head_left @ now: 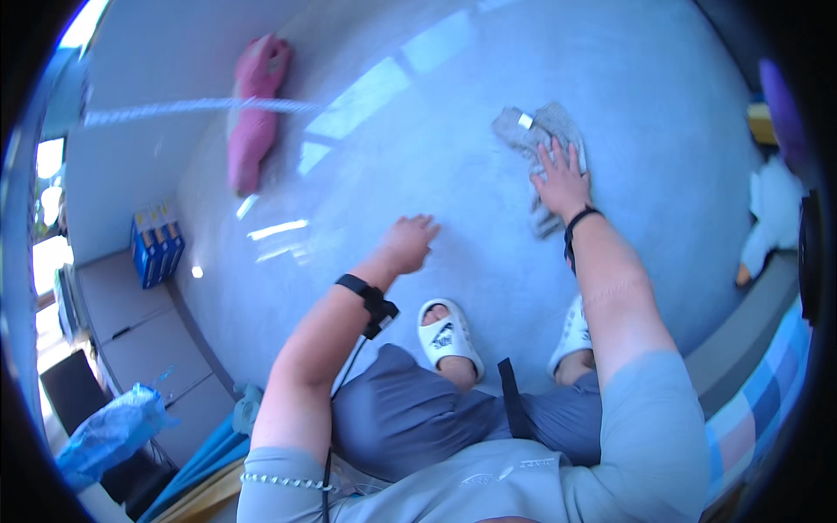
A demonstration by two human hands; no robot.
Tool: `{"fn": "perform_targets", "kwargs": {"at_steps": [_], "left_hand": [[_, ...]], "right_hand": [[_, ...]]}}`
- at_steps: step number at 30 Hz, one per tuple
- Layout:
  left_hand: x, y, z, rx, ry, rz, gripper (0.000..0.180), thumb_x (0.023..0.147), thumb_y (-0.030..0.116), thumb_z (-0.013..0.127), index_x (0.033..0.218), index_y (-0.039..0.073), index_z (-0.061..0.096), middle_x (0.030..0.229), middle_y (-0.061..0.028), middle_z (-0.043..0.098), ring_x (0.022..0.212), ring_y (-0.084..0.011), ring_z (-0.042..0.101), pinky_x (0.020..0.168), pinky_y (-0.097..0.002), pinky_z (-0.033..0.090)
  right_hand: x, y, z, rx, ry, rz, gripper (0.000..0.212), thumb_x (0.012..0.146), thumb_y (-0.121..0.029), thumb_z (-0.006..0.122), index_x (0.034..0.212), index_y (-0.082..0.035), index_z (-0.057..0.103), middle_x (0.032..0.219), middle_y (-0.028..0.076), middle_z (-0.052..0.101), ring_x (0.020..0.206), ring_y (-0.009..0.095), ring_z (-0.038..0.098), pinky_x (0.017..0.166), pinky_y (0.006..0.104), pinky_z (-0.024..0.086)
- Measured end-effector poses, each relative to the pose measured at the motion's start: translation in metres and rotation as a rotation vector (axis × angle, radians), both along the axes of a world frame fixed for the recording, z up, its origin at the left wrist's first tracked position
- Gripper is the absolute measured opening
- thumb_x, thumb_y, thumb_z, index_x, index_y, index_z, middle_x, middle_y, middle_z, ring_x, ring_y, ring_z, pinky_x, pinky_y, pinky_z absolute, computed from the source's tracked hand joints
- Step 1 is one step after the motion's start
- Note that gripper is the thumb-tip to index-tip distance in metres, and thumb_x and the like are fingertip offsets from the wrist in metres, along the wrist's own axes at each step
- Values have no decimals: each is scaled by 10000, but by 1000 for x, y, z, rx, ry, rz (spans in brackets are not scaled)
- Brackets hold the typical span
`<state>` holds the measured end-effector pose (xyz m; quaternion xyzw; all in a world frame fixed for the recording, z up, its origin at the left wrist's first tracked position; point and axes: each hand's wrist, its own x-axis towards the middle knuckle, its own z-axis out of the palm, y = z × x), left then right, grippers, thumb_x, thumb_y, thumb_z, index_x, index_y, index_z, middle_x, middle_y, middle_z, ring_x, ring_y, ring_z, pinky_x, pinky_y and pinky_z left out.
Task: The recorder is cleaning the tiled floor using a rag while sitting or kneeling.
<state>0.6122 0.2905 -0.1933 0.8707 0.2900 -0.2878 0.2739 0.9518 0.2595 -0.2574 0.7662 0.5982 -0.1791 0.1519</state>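
Note:
A crumpled grey cloth (547, 131) with a small white tag lies on the pale glossy floor, ahead and to the right. My right hand (563, 185) rests flat on its near part with the fingers spread, covering some of it. Nothing is in my left hand (410, 243), which is near the middle of the view, loosely bent with the fingers a little apart. A black band with a small device (370, 305) circles my left wrist, and a cable runs down from it. Another black band (575, 235) is on my right wrist.
A long pink plush toy (256, 109) lies at the far left. Blue boxes (157, 246) stand by grey drawers (131, 305) on the left. My white slides (449, 336) are below my hands. At the right are a white plush toy (769, 213) and a checked cloth (758, 418).

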Motion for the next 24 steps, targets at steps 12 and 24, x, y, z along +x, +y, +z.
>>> {"fn": "perform_targets", "kwargs": {"at_steps": [12, 24], "left_hand": [[67, 0, -4, -28, 148, 334, 521, 961, 211, 624, 1451, 59, 533, 1341, -232, 640, 1238, -409, 605, 1052, -473, 492], [135, -161, -35, -192, -348, 545, 473, 899, -17, 617, 1367, 43, 586, 1453, -221, 564, 1323, -419, 550, 1117, -446, 465]], "right_hand": [[270, -211, -30, -183, 125, -1149, 932, 953, -610, 434, 1673, -205, 4, 1740, 138, -41, 1578, 446, 20, 1272, 557, 81], [315, -260, -76, 191, -229, -1576, 727, 1018, -499, 391, 1636, -147, 240, 1724, 150, 114, 1567, 441, 110, 1253, 598, 125]]}}
